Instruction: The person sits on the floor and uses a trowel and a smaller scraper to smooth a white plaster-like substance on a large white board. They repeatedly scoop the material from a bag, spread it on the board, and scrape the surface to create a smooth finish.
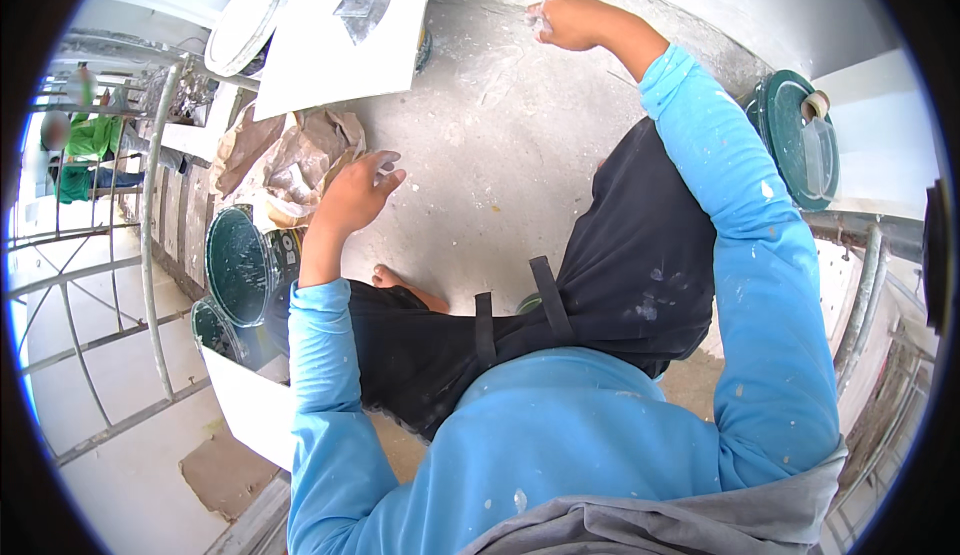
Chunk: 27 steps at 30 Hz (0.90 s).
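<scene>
My left hand [358,195] hovers beside a crumpled brown paper bag [310,155], with its fingers loosely bent and apart and nothing visible in them. Stretched out ahead at the far right, near the base of the wall, my right hand [572,23] has its fingers curled together. Whitish smears cover those fingertips, and I cannot make out whether they hold anything. On a white board [330,70] at the far left lies a putty knife [370,5] with a grey smeared blade. Neither hand touches the board or the knife.
Green buckets [240,265] stand by my left leg, and a white bucket [245,25] is behind the board. A green lid [795,140] carrying a roll of tape lies at right. Metal scaffold rails [155,235] run along the left; people in green [90,140] are beyond.
</scene>
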{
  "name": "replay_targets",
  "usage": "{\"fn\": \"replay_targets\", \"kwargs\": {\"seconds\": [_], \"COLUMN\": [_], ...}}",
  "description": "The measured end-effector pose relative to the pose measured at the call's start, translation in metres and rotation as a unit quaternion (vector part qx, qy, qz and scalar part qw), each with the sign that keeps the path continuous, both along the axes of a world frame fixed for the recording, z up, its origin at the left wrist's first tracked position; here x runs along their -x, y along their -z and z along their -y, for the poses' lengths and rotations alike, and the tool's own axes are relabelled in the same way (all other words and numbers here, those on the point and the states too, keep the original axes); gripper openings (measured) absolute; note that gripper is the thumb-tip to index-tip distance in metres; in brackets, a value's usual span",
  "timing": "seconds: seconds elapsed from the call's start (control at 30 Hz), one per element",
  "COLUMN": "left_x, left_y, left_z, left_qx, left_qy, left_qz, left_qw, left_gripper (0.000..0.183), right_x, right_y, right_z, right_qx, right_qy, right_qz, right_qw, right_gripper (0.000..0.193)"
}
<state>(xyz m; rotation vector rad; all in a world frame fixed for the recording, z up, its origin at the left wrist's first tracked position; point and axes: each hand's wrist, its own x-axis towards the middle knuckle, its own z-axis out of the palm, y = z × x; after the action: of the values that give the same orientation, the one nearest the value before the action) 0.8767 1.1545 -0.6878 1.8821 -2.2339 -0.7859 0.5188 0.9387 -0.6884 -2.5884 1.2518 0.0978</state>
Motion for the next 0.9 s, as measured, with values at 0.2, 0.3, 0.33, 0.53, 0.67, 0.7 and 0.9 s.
{"fn": "replay_targets", "kwargs": {"seconds": [0.2, 0.3, 0.33, 0.53, 0.67, 0.7, 0.9], "left_x": [0.022, 0.003, -0.010, -0.042, -0.055, -0.053, -0.059], "left_y": [-0.071, -0.071, -0.066, -0.022, 0.044, 0.045, 0.083], "left_z": [-0.031, -0.037, -0.036, 0.033, 0.057, 0.060, 0.109], "left_qx": [-0.002, -0.043, -0.047, -0.045, -0.027, -0.043, -0.017], "left_qy": [-0.006, -0.036, -0.045, -0.104, -0.245, -0.288, -0.456], "left_qz": [-0.040, -0.099, -0.084, -0.106, -0.043, -0.053, -0.280], "left_qw": [0.999, 0.994, 0.994, 0.988, 0.968, 0.955, 0.845], "left_gripper": [0.045, 0.048, 0.048, 0.055, 0.068, 0.072, 0.078], "right_x": [0.004, -0.005, -0.018, -0.069, -0.158, -0.182, -0.245], "right_y": [0.024, 0.037, 0.046, 0.145, 0.204, 0.221, 0.320], "right_z": [-0.001, 0.032, 0.039, 0.106, 0.113, 0.120, 0.205], "right_qx": [-0.072, -0.051, -0.058, -0.184, -0.365, -0.383, -0.563], "right_qy": [-0.028, -0.005, -0.005, 0.171, 0.371, 0.405, 0.235], "right_qz": [-0.073, -0.155, -0.187, 0.131, 0.419, 0.478, 0.718], "right_qw": [0.994, 0.987, 0.981, 0.959, 0.744, 0.679, 0.336], "right_gripper": [0.047, 0.036, 0.033, 0.033, 0.037, 0.038, 0.050]}}
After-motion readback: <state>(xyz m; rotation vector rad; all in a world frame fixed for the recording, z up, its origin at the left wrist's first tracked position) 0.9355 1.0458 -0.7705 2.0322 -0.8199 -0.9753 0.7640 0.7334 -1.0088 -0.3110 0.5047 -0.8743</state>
